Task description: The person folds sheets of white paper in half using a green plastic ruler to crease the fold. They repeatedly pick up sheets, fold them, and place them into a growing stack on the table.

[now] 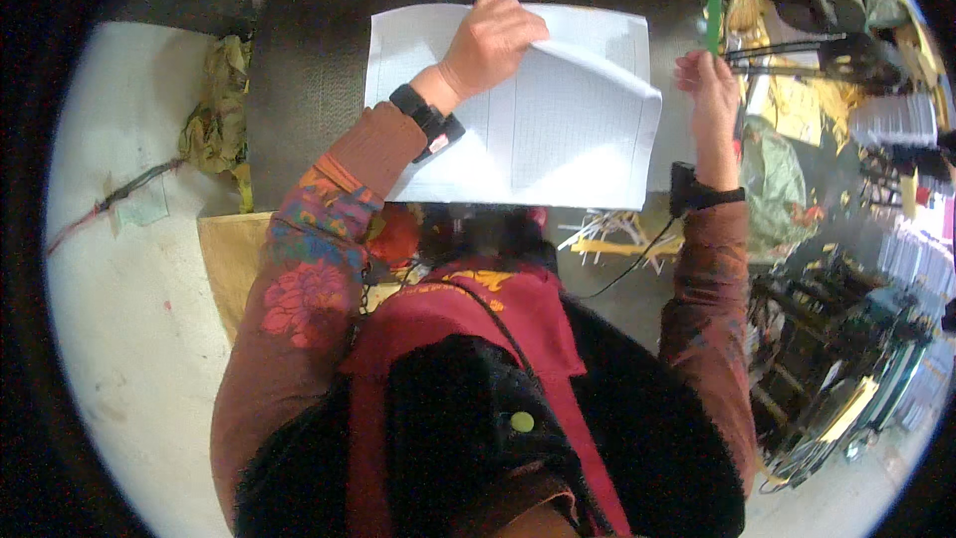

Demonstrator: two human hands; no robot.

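Note:
A large stack or booklet of white ruled paper sheets (567, 142) lies on a dark table before me. My left hand (497, 37) grips the far part of the upper sheet, which is lifted and folded into a raised ridge running to the right edge. Beneath the fold, more ruled paper shows. My right hand (706, 82) is off the paper, at the table's right side, with a flat green strip-like tool (714, 11) standing out from its fingers. What the tool's lower end looks like is hidden by the hand.
The dark tabletop (306, 104) reaches left of the paper. Crumpled brownish material (216, 112) hangs at its left edge. To the right are yellow paper scraps (795, 112), a pale green sack (773, 187) and stacked papers (892, 119). Paper strips (620, 235) lie below the near edge.

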